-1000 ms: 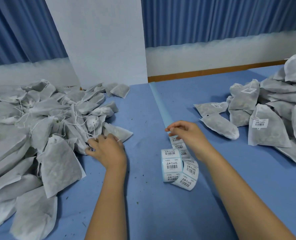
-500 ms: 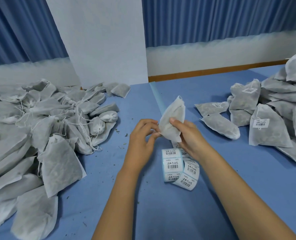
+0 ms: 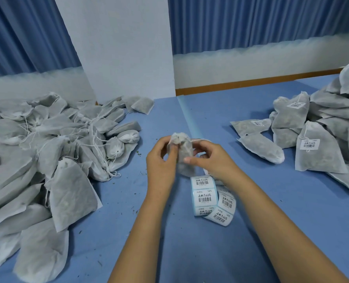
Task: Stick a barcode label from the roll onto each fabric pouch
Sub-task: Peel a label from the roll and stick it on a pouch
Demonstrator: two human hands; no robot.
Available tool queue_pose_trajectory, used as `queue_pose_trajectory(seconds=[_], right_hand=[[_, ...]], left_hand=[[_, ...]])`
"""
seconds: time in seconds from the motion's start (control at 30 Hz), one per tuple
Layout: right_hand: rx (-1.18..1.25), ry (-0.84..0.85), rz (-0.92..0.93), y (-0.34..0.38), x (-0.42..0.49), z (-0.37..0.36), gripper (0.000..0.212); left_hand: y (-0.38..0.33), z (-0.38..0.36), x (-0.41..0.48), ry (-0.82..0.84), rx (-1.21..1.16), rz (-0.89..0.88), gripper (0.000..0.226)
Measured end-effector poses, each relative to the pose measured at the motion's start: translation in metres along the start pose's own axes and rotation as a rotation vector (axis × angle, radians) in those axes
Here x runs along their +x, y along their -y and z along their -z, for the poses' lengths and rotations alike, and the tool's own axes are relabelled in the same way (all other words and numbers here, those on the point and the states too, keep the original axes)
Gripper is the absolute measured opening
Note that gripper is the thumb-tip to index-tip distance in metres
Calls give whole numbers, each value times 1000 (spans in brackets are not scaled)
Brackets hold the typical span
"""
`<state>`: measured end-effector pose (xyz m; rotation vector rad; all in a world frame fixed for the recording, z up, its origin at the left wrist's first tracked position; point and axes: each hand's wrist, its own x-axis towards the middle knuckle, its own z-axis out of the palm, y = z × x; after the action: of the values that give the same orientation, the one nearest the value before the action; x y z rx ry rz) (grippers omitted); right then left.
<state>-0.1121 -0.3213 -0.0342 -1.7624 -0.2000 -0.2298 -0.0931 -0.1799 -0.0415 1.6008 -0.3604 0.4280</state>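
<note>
Blue table point(image 3: 271, 211) bears pouch piles point(image 3: 47, 160) and label roll point(image 3: 205, 196).

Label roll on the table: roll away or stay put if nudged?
The label roll probably rolls easily: it seems to rest on its curved face. Outer turns hang loose, so a push likely unwinds it. Likely light, being paper.

The blurred pouch point(image 3: 183, 155) is partly covered by fingers of the left hand point(image 3: 161, 163) and right hand point(image 3: 212, 159). The right wrist hides the far end of the label roll point(image 3: 208, 199). The left heap point(image 3: 36, 152) and right heap point(image 3: 324, 127) run off the edges.
</note>
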Motion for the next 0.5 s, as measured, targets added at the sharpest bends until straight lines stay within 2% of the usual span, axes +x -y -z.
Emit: queue_pose_trajectory(seconds=[0.07, 0.13, 0.3, 0.4, 0.5], right_hand=[[134, -60, 33, 2, 0, 2, 30], [222, -84, 64, 2, -1, 4, 30], [256, -152, 103, 1, -1, 5, 14], [279, -165, 83, 0, 0, 3, 13], [246, -190, 72, -1, 0, 1, 22]], left_hand=[[0, 5, 0, 34, 142, -146, 37], [3, 6, -1, 84, 256, -259, 35], [8, 4, -1, 112, 483, -302, 46], [3, 2, -5, 159, 456, -313, 50], [-2, -5, -10, 245, 341, -269, 35]])
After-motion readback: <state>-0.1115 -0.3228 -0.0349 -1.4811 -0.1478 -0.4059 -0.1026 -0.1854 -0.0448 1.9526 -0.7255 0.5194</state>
